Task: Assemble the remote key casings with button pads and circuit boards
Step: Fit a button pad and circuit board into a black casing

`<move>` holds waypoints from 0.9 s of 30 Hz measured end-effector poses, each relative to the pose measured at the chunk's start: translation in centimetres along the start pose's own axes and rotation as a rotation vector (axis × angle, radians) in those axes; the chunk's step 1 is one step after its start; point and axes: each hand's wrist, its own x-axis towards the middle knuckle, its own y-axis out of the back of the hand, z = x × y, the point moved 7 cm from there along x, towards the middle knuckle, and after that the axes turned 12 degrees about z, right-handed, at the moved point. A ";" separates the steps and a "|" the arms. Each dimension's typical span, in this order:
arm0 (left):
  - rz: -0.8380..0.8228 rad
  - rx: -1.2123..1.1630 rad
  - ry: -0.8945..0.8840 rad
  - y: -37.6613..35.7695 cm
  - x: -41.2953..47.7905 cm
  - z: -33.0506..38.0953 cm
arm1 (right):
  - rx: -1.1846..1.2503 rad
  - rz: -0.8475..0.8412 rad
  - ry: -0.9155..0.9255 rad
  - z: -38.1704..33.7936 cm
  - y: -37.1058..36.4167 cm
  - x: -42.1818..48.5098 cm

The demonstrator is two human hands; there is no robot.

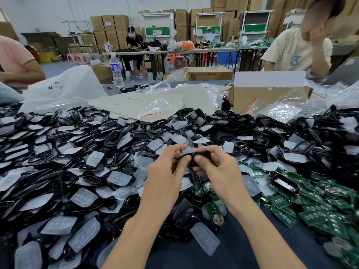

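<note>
Both hands meet over the middle of the table. My left hand and my right hand together grip a black remote key casing, with a translucent button pad sitting against its top edge. Thumbs press on the casing's near side. A huge heap of black casings and clear button pads covers the table on the left and behind. Green circuit boards lie piled at the right. One loose button pad rests on the dark cloth between my forearms.
A cardboard box with a white flap stands behind the pile at right, among clear plastic bags. A water bottle stands at the back left. A person in a cream shirt sits across right; another's arm shows at left.
</note>
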 end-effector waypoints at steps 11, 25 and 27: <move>-0.335 0.313 -0.283 -2.6 -2.1 1.4 | 0.124 0.462 0.037 -0.6 5.3 1.5; -0.361 0.471 -0.274 -2.6 -2.1 0.1 | 0.287 0.444 -0.035 0.3 4.6 1.5; -0.360 0.485 -0.271 -2.6 -2.0 -0.1 | 0.256 0.426 -0.023 0.3 4.2 1.4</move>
